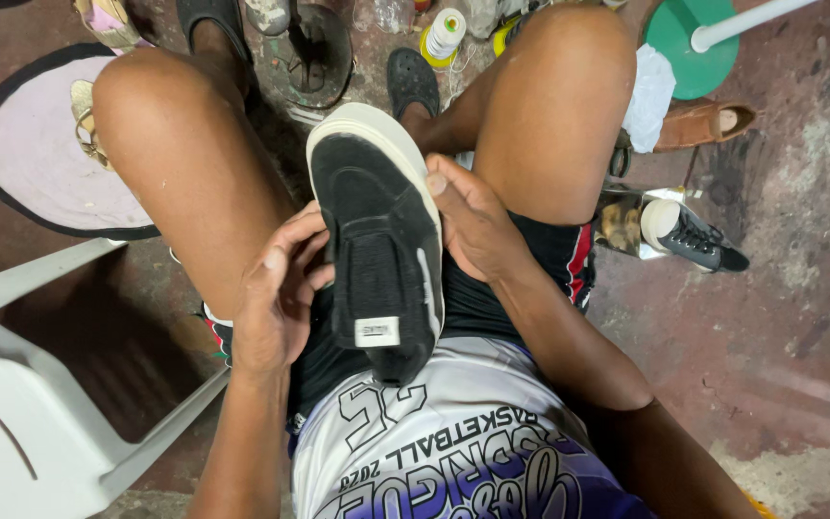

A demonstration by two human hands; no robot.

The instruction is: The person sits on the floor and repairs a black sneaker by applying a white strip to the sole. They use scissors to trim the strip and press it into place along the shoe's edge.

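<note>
So the person's got a black suede slip-on sneaker with a thick off-white rubber sole (377,231) propped in the lap between the knees, toe pointing far, heel near, with a small white tag on the heel. It looks worn and a bit dusty. The left hand (276,293) sits against the left side of the shoe, its grip half curled, fingertips touching the upper near the opening. The right hand (473,221) is pressed flat along the right side, thumb on the sole edge, so the shoe is pinched between both. On the floor to the right lies a black high-top sneaker with white laces (689,235), farther off a tan leather shoe (703,125). A white plastic chair (21,413) sits near left.
</note>
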